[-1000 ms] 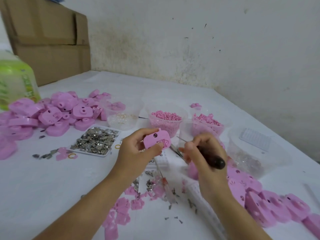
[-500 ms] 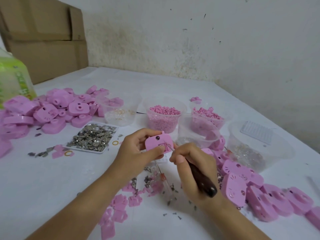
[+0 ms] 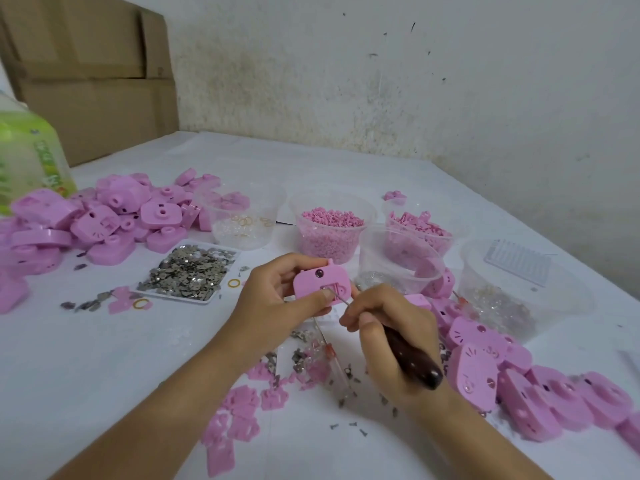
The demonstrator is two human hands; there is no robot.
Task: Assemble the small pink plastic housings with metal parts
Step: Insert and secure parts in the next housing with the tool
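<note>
Closest in, at six o'clock, flat pink plates (image 3: 235, 417) lie scattered on the table (image 3: 86, 358), with loose metal bits (image 3: 299, 358) just beyond them.

Now your hands. Your right hand (image 3: 391, 337) is curled round the dark handle of the pick (image 3: 412, 362), held like a pen, its thin tip reaching toward eleven o'clock. Your left hand (image 3: 273, 299) pinches the housing (image 3: 322, 277) clear of the table, thumb across its lower edge, fingers behind, face turned up to you.

The tip sits right in the slotted window on that face, just beside your thumb. I read this as the seating step: you're nudging a small metal piece home, though the piece itself is too small to make out. The next move calls for a steady housing and a light, straight push. A slip would send the tip toward your thumb.

At four o'clock a row (image 3: 478, 372) of pink shells lies on the table, likely done. At ten o'clock the tray (image 3: 175, 296) holds the metal parts (image 3: 188, 271), handy for the next pick-up. At twelve, a clear cup (image 3: 329, 237) of pink pellets stands among others. Farther out at ten, the heap (image 3: 104, 216) of shells waits.
</note>
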